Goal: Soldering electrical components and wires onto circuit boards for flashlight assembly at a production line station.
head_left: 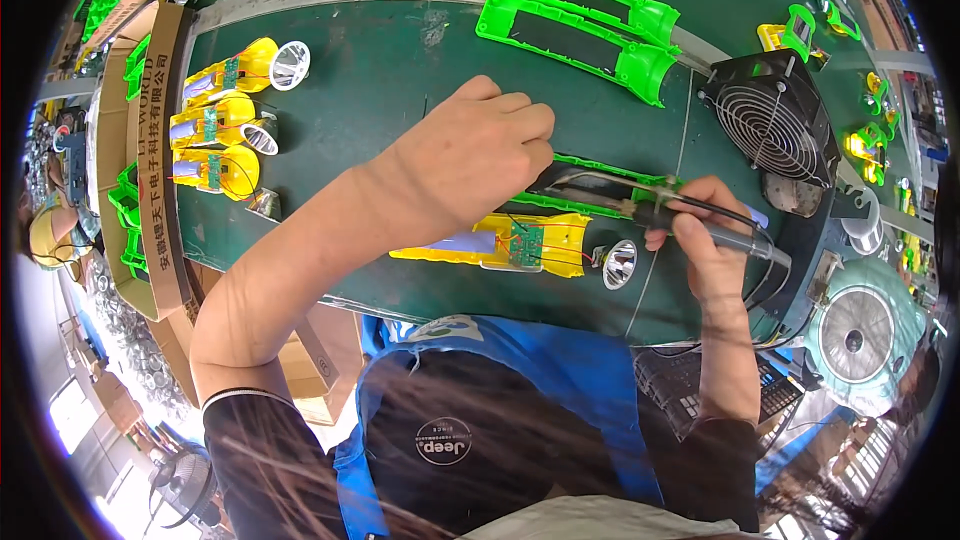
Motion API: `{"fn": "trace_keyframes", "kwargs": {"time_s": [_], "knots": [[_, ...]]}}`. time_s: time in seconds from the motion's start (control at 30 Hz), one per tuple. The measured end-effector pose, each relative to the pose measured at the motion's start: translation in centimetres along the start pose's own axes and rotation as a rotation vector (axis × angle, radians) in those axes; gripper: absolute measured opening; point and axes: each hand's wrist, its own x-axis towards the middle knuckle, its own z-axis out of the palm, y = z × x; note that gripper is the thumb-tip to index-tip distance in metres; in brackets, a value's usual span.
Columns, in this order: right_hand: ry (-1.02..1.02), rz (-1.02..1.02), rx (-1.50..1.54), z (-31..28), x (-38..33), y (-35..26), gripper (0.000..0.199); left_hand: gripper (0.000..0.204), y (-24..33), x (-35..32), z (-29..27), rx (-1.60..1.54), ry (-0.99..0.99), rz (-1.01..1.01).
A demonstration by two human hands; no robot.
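My right hand point(712, 235) is closed round a soldering iron point(735, 230), with a thin curved metal tube beside its shaft and a black cable. The iron's tip points left, above a bright green plastic frame point(575, 202) lying on the bench. My left hand point(480, 155) is curled closed at the left end of that frame; what its fingers hold, if anything, is hidden. Under my left wrist lies a yellow lamp housing point(565, 240) with a purple cell, a green circuit board and red and black wires. A round silver reflector point(619, 265) is wired to its right end.
Several yellow lamp housings point(225, 118) stand in a column at the left, beside a cardboard box point(160, 170). More green frames point(575, 30) lie at the back of the green bench point(370, 70). A black fan point(770, 120) stands at the right; a second, round fan point(855, 340) is below it.
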Motion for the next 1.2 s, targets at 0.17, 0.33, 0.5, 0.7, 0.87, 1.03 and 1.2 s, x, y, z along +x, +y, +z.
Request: {"fn": "trace_keyframes", "kwargs": {"time_s": [0.17, 0.33, 0.5, 0.7, 0.87, 1.03, 1.2], "knots": [[0.121, -0.089, 0.058, -0.8, -1.2, 0.9, 0.035, 0.007, 0.0, 0.2, 0.0, -0.017, -0.072, -0.042], [0.151, -0.175, 0.204, -0.8, -1.8, 1.6, 0.034, 0.006, 0.0, 0.1, -0.3, -0.004, -0.099, -0.041], [0.159, -0.183, 0.242, -1.1, -2.1, 2.5, 0.035, 0.004, 0.3, 0.8, -1.0, 0.016, -0.203, -0.079], [0.152, -0.235, 0.241, -1.8, -2.9, 2.5, 0.034, 0.009, 0.5, 0.9, -0.9, -0.025, -0.152, -0.064], [0.186, -0.226, 0.233, -2.1, -3.2, 2.6, 0.034, 0.01, 0.4, 1.0, -1.0, -0.066, -0.131, -0.053], [0.2, -0.225, 0.192, -1.9, -3.0, 2.5, 0.036, 0.01, 0.2, 0.8, -0.9, -0.055, -0.166, -0.078], [0.275, -0.319, 0.139, -2.6, -3.7, 2.8, 0.039, 0.013, 1.5, 0.7, -2.2, -0.139, 0.0, -0.094]]}}
